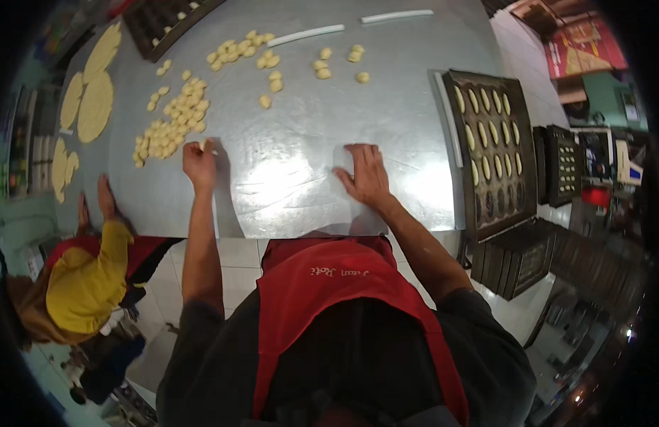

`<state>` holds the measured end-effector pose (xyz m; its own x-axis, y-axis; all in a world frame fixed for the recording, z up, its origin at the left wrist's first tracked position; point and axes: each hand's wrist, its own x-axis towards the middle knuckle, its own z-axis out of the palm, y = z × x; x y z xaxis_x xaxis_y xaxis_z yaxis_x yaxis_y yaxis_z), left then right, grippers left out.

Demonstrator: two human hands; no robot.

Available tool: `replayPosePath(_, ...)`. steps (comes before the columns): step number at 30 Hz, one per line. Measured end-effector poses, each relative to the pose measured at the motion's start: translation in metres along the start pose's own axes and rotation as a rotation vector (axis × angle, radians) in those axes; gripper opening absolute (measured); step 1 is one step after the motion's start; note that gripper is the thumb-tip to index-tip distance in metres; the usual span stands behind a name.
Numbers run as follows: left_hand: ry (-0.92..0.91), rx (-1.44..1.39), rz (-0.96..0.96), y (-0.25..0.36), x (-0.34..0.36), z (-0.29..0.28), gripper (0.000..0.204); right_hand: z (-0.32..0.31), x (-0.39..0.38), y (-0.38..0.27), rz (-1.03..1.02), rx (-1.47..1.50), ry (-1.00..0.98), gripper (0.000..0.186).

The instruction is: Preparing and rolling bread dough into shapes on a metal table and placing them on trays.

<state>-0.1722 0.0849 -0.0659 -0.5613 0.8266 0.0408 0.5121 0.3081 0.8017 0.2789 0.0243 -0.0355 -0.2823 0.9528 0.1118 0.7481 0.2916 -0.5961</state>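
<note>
My left hand [199, 165] is closed on a small pale dough ball [204, 145] beside a large cluster of similar balls [171, 132] on the steel table [272, 178]. My right hand [365, 174] rests on the bare steel to the right, fingers apart and slightly curled, with nothing visible in it. Smaller groups of dough balls [233, 50] are spread across the far part of the table.
Flattened dough sheets [94, 107] lie at the left, near a co-worker's hands [106, 196]. A dark tray of elongated dough pieces [494, 139] is at the right edge, with stacked trays [511, 256] below it. White rods [306, 35] and another tray [148, 28] are at the back.
</note>
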Motion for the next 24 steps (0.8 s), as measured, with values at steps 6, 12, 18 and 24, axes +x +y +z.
replayPosePath(6, -0.507, -0.332, -0.008, 0.089, -0.119, 0.070, 0.024, -0.052, -0.070, 0.027, 0.045, 0.010, 0.125, 0.044)
replayPosePath(12, -0.688, -0.352, 0.010, 0.113, -0.143, 0.091, 0.022, -0.140, -0.108, 0.049, 0.553, 0.237, 0.427, 0.024)
replayPosePath(18, -0.720, -0.484, -0.023, 0.134, -0.152, 0.127, 0.014, -0.211, -0.241, 0.164, 0.697, -0.021, 0.769, 0.042)
replayPosePath(24, -0.852, -0.331, 0.116, 0.164, -0.196, 0.162, 0.031, -0.191, -0.165, 0.139, 0.556, -0.199, 0.487, 0.037)
